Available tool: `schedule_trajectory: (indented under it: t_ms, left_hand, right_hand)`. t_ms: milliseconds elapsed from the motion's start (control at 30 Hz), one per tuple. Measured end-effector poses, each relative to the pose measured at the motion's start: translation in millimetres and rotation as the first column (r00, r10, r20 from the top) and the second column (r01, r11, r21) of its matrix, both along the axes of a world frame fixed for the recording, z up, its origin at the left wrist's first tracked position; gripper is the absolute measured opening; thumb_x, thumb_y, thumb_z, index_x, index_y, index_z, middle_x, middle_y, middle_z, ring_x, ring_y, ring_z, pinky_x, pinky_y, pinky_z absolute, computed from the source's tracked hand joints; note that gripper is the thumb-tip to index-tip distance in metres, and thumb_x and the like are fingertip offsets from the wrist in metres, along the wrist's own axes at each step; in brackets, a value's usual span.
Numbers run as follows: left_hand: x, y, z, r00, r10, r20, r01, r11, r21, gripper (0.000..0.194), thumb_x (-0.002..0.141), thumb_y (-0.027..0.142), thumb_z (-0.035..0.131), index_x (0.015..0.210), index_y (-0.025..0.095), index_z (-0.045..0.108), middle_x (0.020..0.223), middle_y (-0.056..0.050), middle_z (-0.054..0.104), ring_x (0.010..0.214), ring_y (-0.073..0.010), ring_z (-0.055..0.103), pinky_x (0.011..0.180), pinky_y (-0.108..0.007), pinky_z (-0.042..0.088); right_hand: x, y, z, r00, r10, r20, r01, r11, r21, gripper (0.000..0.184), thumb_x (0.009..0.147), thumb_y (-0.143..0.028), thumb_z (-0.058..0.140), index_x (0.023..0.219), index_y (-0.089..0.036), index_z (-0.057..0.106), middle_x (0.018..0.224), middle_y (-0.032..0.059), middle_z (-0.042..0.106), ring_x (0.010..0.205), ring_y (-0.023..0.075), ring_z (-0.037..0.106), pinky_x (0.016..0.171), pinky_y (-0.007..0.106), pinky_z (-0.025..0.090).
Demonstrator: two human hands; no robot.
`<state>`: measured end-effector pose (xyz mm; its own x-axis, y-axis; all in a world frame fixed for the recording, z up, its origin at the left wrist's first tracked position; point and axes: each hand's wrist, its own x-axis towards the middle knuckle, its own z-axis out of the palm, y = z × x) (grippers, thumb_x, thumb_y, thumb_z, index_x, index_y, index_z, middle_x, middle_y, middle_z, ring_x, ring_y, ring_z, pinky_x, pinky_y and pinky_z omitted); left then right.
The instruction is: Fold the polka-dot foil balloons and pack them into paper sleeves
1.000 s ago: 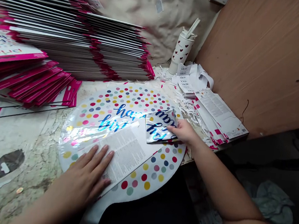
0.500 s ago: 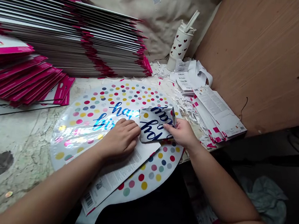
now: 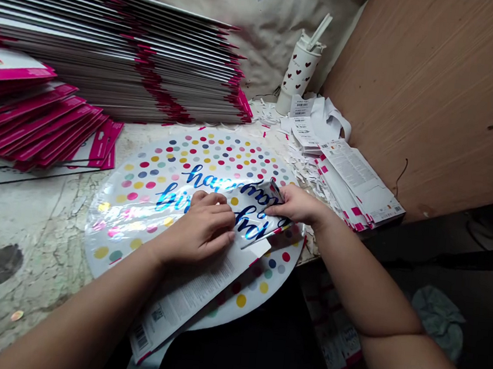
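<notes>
My right hand pinches the right edge of a folded foil balloon, silvery with blue lettering. My left hand is closed, fingers curled over the upper end of a white printed card envelope with pink edges. Its fingertips are partly hidden beside the folded balloon. The balloon's lower edge lies against the envelope's top end. Under both is a flat round foil balloon with coloured dots and blue "happy bir..." lettering, spread on the worn table.
Tall stacks of pink-edged envelopes stand at the back left, with fanned ones in front. A heart-patterned tumbler, label strips, paper scraps and more envelopes lie at right, beside a wooden board.
The folded balloon has tilted and bent, its right side lifting slightly with my right hand, which moved up a little. My left hand and the envelope shifted slightly.
</notes>
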<state>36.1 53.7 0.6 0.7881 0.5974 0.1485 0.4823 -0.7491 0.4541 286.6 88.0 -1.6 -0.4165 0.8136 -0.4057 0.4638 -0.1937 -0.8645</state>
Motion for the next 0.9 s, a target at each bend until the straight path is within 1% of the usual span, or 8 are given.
schedule_trajectory:
  t_ms: [100,200,333,433,533,600,800,900]
  left_hand:
    - [-2,3,-2.1,1.000,0.016,0.022,-0.015,0.999,-0.042,0.019,0.086,0.029,0.038,0.075,0.019,0.048,0.077,-0.004,0.054,0.095,-0.0243,0.043,0.082,-0.044,0.027]
    - [-1,2,-1.7,1.000,0.007,-0.008,-0.007,0.999,0.035,0.015,0.085,0.025,0.038,0.078,0.019,0.050,0.080,-0.004,0.055,0.094,-0.0244,0.043,0.082,-0.044,0.028]
    - [3,-5,-0.9,0.998,-0.021,-0.051,0.028,0.988,0.155,0.014,0.084,0.023,0.037,0.079,0.019,0.049,0.083,-0.006,0.055,0.096,-0.0261,0.043,0.085,-0.045,0.028]
    - [4,-9,-2.8,0.998,-0.009,-0.067,0.022,0.979,0.202,0.014,0.086,0.022,0.036,0.082,0.018,0.049,0.087,-0.007,0.055,0.098,-0.0263,0.042,0.088,-0.046,0.027]
    - [3,-9,-3.9,0.998,0.015,-0.062,-0.002,0.977,0.213,0.015,0.087,0.022,0.035,0.083,0.017,0.049,0.087,-0.007,0.055,0.099,-0.0260,0.042,0.089,-0.047,0.027]
    - [1,-8,-3.2,0.998,0.021,-0.058,-0.008,0.976,0.216,0.015,0.086,0.022,0.035,0.083,0.017,0.049,0.086,-0.007,0.054,0.097,-0.0259,0.042,0.088,-0.046,0.028]
    - [2,-5,2.2,0.998,0.036,-0.051,-0.022,0.967,0.254,0.015,0.085,0.021,0.037,0.083,0.018,0.051,0.083,-0.007,0.053,0.092,-0.0253,0.042,0.087,-0.045,0.032]
    - [-1,-5,6.2,0.997,0.043,-0.061,-0.024,0.958,0.286,0.015,0.085,0.021,0.036,0.083,0.018,0.051,0.083,-0.007,0.053,0.090,-0.0245,0.043,0.085,-0.043,0.034]
  right_hand:
    - [4,0,-5.9,1.000,0.027,-0.012,-0.027,1.000,-0.013,0.023,0.058,-0.022,0.074,0.077,-0.012,0.066,0.070,-0.0008,0.066,0.065,0.0129,0.059,0.063,0.023,0.046]
    - [7,1,-3.3,0.994,0.072,-0.082,-0.081,0.990,-0.115,0.027,0.056,-0.024,0.077,0.077,-0.011,0.065,0.072,0.0008,0.067,0.069,0.0138,0.060,0.069,0.026,0.047]
    - [-3,3,7.8,0.985,0.131,-0.111,-0.149,0.972,-0.180,0.024,0.055,-0.022,0.079,0.070,-0.010,0.064,0.065,-0.0012,0.064,0.060,0.0098,0.057,0.061,0.022,0.046]
    - [-15,4,16.0,0.983,0.027,-0.183,-0.061,0.981,-0.182,0.025,0.057,-0.021,0.078,0.073,-0.012,0.062,0.065,-0.0021,0.063,0.057,0.0081,0.056,0.054,0.019,0.045]
    - [-23,3,21.5,0.962,-0.145,-0.232,0.112,0.983,-0.148,0.023,0.060,-0.017,0.076,0.073,-0.013,0.057,0.056,-0.0051,0.058,0.045,0.0043,0.050,0.041,0.014,0.036]
    - [-29,1,22.5,0.961,-0.178,-0.210,0.154,0.980,-0.125,0.020,0.061,-0.012,0.074,0.069,-0.013,0.055,0.047,-0.0073,0.053,0.039,0.0028,0.044,0.037,0.013,0.032]
    - [-62,-8,18.1,0.980,-0.147,-0.131,0.147,0.989,-0.013,0.015,0.061,-0.006,0.069,0.068,-0.014,0.057,0.047,-0.0050,0.055,0.042,0.0070,0.049,0.041,0.018,0.039]
    - [-70,-11,20.6,0.997,0.046,-0.057,-0.048,0.999,-0.026,0.010,0.068,-0.005,0.057,0.064,-0.014,0.059,0.040,-0.0073,0.046,0.035,0.0061,0.042,0.037,0.018,0.034]
